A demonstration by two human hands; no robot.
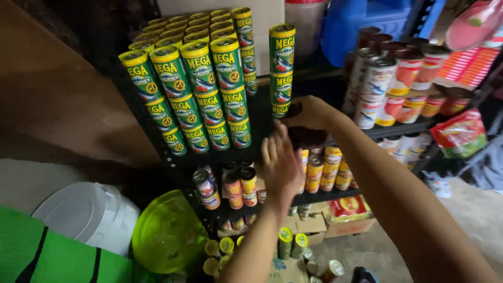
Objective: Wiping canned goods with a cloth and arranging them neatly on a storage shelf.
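Observation:
A black metal shelf [260, 123] carries a block of green sardine cans [199, 89], stacked three high in several rows. To its right stands a separate column of three green cans [282, 57]. My right hand [313, 116] reaches in from the right, its fingers curled at the bottom can of that column. My left hand [281, 165] is raised flat in front of the shelf edge just below, fingers apart and holding nothing. Its fingertips are close to the right hand.
Red-and-white cans [390, 78] fill the shelf to the right. Yellow and red cans [322, 170] sit one level down. On the floor are cardboard boxes [346, 225] and loose cans [293, 243]. A white bucket [86, 212] and a green plastic lid [167, 230] lie lower left.

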